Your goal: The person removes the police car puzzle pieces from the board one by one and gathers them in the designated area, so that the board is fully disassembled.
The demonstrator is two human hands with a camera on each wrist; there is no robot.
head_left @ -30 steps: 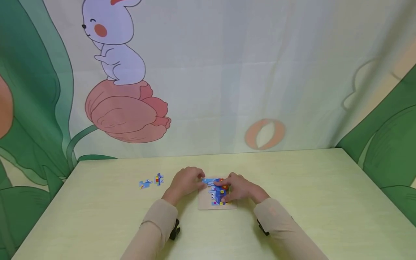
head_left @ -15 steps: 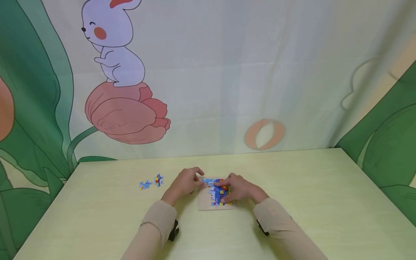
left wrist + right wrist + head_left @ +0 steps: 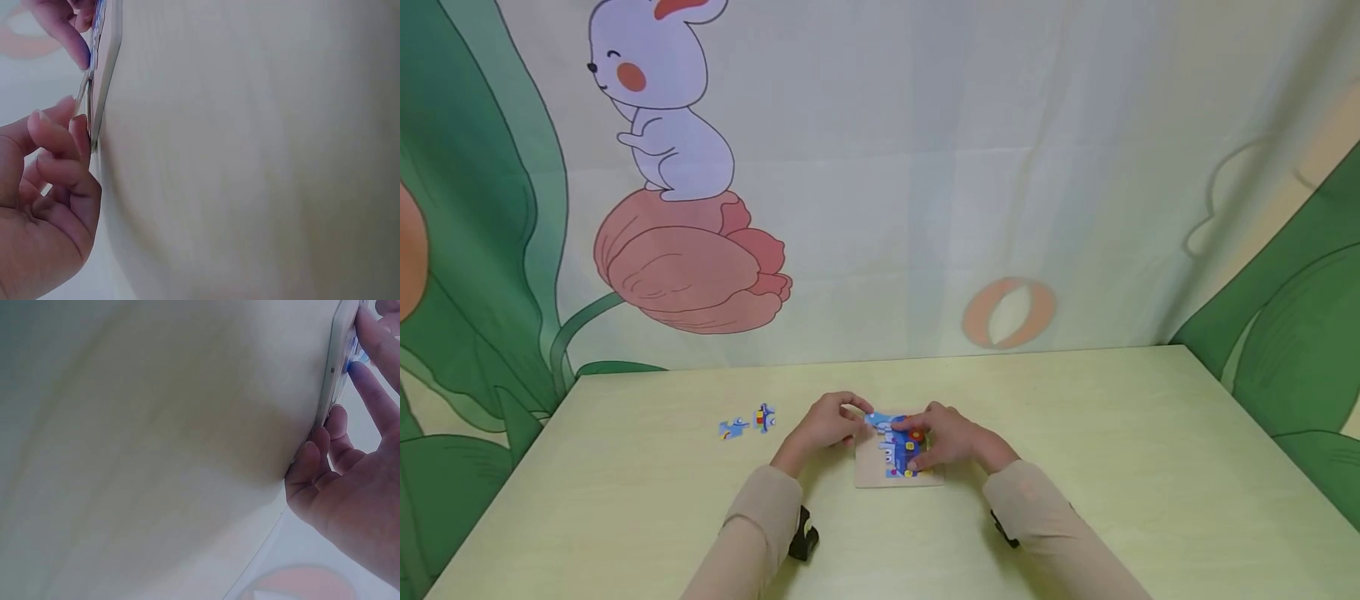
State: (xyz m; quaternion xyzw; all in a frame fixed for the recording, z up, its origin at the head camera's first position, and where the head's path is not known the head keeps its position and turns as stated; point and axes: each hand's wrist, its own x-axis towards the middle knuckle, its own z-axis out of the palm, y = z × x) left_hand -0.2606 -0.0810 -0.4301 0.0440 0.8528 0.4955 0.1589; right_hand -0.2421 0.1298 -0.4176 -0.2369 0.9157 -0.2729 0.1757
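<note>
A wooden jigsaw puzzle board (image 3: 871,467) lies on the table, with blue, red and yellow picture pieces filling its right part. My left hand (image 3: 827,421) is at its far left corner and pinches a light-blue puzzle piece (image 3: 877,419) between thumb and fingertips. In the left wrist view that puzzle piece (image 3: 81,94) shows edge-on, tilted over the board. My right hand (image 3: 953,435) rests on the board's right side. Its thumb and index finger press on the fitted pieces, while the other fingers (image 3: 306,462) bend against the board's edge.
Two loose puzzle pieces, one blue (image 3: 733,428) and one with red and yellow (image 3: 764,418), lie on the table left of the left hand. A printed curtain (image 3: 880,208) hangs behind the table's (image 3: 1112,450) far edge.
The left fingers have shifted slightly at the corner, and the light-blue piece there now sits at a different angle. The right hand stays in place on the board.
</note>
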